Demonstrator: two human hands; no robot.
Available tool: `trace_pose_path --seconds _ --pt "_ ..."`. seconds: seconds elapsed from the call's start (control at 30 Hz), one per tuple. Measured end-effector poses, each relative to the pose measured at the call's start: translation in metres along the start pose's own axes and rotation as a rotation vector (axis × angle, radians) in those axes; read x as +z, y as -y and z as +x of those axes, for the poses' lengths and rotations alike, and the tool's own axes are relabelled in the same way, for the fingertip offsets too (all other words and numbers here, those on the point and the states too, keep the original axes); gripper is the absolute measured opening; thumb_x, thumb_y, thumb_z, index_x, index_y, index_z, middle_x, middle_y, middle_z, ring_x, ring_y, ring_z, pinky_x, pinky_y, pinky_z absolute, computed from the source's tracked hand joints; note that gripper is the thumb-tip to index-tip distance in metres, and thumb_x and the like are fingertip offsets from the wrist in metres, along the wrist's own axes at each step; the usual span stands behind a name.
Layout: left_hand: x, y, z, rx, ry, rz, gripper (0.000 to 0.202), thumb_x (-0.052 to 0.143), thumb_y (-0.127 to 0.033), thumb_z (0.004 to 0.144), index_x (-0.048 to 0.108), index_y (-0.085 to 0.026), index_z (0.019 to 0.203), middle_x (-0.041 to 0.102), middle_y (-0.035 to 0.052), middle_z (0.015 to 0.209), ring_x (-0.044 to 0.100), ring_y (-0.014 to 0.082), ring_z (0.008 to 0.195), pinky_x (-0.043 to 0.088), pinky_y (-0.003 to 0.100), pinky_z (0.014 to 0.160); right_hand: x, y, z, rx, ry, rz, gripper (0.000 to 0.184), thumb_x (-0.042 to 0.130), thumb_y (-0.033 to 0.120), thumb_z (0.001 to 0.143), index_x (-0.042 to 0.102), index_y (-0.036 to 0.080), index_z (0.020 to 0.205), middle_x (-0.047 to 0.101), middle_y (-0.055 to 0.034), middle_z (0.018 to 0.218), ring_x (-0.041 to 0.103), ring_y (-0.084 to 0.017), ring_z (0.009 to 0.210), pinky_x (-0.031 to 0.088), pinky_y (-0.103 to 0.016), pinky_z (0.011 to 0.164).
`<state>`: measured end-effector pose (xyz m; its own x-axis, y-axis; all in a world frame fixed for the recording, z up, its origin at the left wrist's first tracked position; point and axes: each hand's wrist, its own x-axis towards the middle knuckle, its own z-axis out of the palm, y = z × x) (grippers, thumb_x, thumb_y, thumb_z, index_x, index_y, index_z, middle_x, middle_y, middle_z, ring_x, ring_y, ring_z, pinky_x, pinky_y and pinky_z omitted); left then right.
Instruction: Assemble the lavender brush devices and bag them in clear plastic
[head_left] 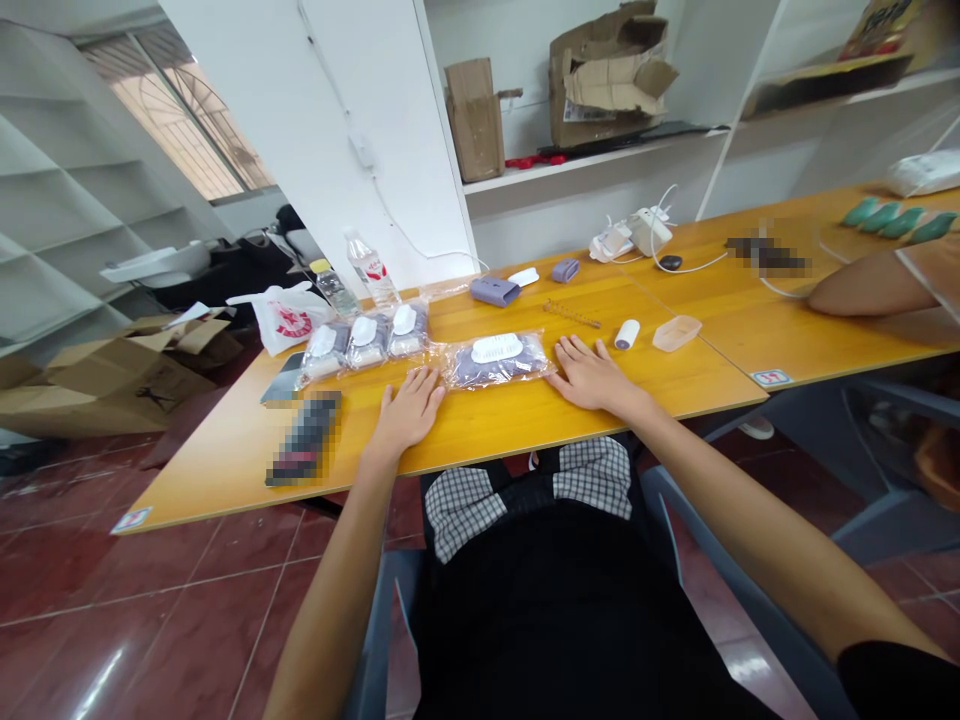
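Observation:
Both hands rest palm down on the wooden table. My left hand, its fingers stretched out, lies just left of a clear plastic bag with purple and white parts inside. On the bag's other side my right hand lies flat with its fingertips at the bag's right end. Neither hand holds anything. Several similar bagged purple and white packs sit together beyond my left hand. To the right of my right hand are a small white cylinder and a shallow translucent tray.
Loose purple pieces, a coiled spring and a white lid-like piece lie behind the bag. Bottles and a white carrier bag stand at the back left. A blurred dark object lies front left. Another person's arm rests at the right.

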<state>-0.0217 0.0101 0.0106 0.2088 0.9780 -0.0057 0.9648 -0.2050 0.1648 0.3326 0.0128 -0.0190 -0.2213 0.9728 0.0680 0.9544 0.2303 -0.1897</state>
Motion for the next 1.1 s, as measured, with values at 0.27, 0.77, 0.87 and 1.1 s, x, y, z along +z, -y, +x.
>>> trace_pose_path --seconds 0.27,0.77,0.87,1.1 --pt "-0.001 -0.001 -0.001 0.007 0.008 -0.004 0.065 0.023 -0.048 0.114 0.038 -0.022 0.172 0.031 0.0097 0.181 0.023 0.0336 0.171 0.016 0.074 0.134 0.000 0.000 0.000 -0.005 0.013 -0.006 0.087 0.023 0.062 0.108 0.035 0.004 0.172 0.028 -0.0224 0.181 0.021 -0.039 0.170 0.016 -0.070 0.134" --pt "0.013 0.010 0.006 -0.147 -0.212 -0.119 0.076 0.036 -0.059 0.111 0.036 -0.012 0.172 0.031 0.0274 0.178 0.024 0.0496 0.168 0.022 0.074 0.131 0.000 0.000 -0.002 -0.023 -0.043 0.049 0.080 0.032 0.059 0.108 0.035 0.012 0.173 0.035 -0.0193 0.179 0.026 -0.043 0.168 0.019 -0.073 0.133" --pt "0.010 0.011 0.006 -0.152 -0.263 -0.170 0.077 0.046 -0.054 0.108 0.037 -0.007 0.169 0.048 0.0288 0.168 0.040 0.0502 0.160 0.029 0.070 0.130 -0.001 0.001 -0.002 -0.056 -0.069 0.088 0.080 0.038 0.056 0.108 0.029 0.015 0.176 0.039 -0.0181 0.178 0.030 -0.043 0.167 0.021 -0.073 0.132" --pt "0.006 0.022 0.013 -0.170 -0.432 -0.557 0.068 0.072 -0.025 0.089 0.052 -0.017 0.154 0.075 0.0166 0.132 0.079 0.0306 0.113 0.063 0.047 0.105 -0.002 0.003 0.002 -0.163 -0.102 0.250 0.082 0.055 0.047 0.103 0.030 0.014 0.174 0.047 -0.0200 0.173 0.044 -0.037 0.161 0.026 -0.059 0.135"
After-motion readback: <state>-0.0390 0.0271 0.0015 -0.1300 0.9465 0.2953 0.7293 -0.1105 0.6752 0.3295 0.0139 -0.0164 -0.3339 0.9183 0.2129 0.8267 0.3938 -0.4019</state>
